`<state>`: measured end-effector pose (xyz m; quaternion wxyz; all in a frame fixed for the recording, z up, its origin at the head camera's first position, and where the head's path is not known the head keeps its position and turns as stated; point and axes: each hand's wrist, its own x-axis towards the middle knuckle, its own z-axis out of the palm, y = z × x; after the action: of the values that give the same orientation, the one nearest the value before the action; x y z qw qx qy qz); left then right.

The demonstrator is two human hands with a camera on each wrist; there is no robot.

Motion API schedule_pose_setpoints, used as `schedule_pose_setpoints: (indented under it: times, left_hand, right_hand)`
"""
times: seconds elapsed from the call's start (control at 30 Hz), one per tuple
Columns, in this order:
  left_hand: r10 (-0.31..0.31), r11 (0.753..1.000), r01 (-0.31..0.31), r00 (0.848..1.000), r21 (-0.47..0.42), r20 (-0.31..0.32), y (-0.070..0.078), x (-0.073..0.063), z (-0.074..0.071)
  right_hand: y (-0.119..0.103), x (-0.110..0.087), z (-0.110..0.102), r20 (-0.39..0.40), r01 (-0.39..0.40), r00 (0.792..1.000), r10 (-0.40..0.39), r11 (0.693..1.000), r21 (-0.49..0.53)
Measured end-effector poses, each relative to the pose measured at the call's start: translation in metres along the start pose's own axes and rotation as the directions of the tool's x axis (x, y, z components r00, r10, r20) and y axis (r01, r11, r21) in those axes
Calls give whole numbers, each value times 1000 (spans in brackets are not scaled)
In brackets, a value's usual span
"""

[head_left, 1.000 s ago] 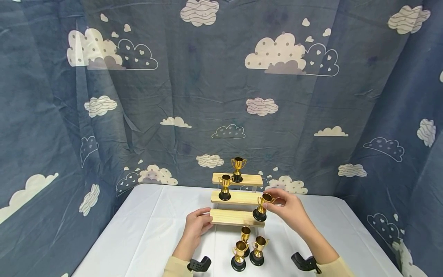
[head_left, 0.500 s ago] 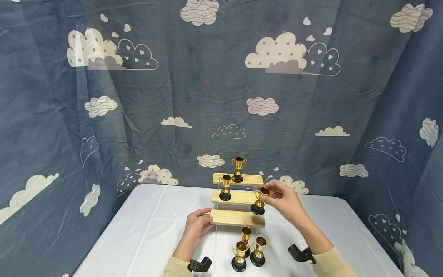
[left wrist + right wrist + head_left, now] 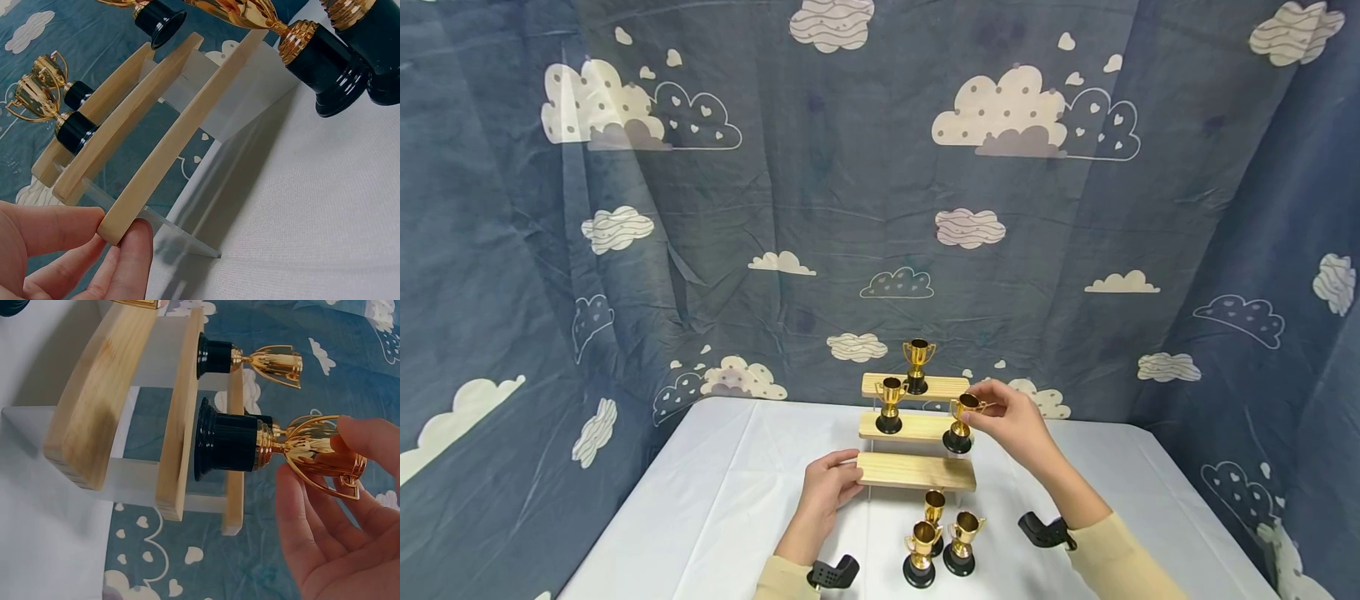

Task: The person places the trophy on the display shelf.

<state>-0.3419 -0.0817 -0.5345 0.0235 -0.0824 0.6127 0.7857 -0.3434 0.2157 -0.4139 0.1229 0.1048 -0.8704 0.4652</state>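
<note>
My right hand (image 3: 1011, 421) pinches a small gold trophy (image 3: 958, 435) by its cup. The trophy is upright at the right end of the middle board (image 3: 910, 427) of a three-step wooden shelf. In the right wrist view its black base (image 3: 228, 442) is right by that board; I cannot tell whether they touch. My left hand (image 3: 824, 496) grips the left end of the lowest board (image 3: 917, 472), thumb and fingers on either side of it. Another trophy (image 3: 890, 405) stands at the left of the middle board, and one (image 3: 917, 365) on the top board (image 3: 951, 386).
Three more trophies stand on the white table in front of the shelf: one at the front left (image 3: 920, 555), one at the right (image 3: 962, 543) and one behind (image 3: 934, 506). Clear side panels (image 3: 181, 231) bear the boards. A blue cloud-patterned cloth (image 3: 820, 183) hangs behind.
The right hand has carried its trophy back and slightly left, from the right end of the lowest board to that of the middle board. The left hand keeps its grip in place.
</note>
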Motion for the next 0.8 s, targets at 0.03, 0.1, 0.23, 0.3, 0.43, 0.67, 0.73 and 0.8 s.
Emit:
schedule_pose_setpoints:
  times: [0.03, 0.1, 0.23, 0.3, 0.43, 0.67, 0.73, 0.8]
  left_hand:
    - [1, 1000, -1, 1000, -1, 1, 0, 0, 0]
    - [2, 1000, -2, 1000, -1, 1, 0, 0, 0]
    - [1, 1000, -1, 1000, 2, 2, 0, 0, 0]
    - [1, 1000, -1, 1000, 3, 1, 0, 0, 0]
    - [3, 1000, -3, 1000, 4, -2, 1, -1, 0]
    - [7, 1000, -7, 1000, 6, 10, 0, 0, -1]
    - [8, 1000, -8, 1000, 10, 11, -1, 0, -1]
    - [6, 1000, -6, 1000, 12, 6, -1, 0, -1]
  right_hand:
    - [0, 1, 0, -1, 0, 1000, 0, 1000, -3]
    - [0, 3, 0, -2, -3, 1000, 3, 1000, -7]
    - [0, 6, 1, -1, -10, 1000, 10, 1000, -4]
    - [1, 8, 1, 2, -13, 1000, 13, 1000, -8]
    - [2, 13, 3, 1, -14, 1000, 14, 999, -29]
    - [2, 19, 7, -9, -19, 1000, 19, 998, -56]
    - [2, 20, 8, -14, -22, 1000, 22, 998, -62]
    - [2, 22, 8, -21, -25, 1000, 24, 997, -67]
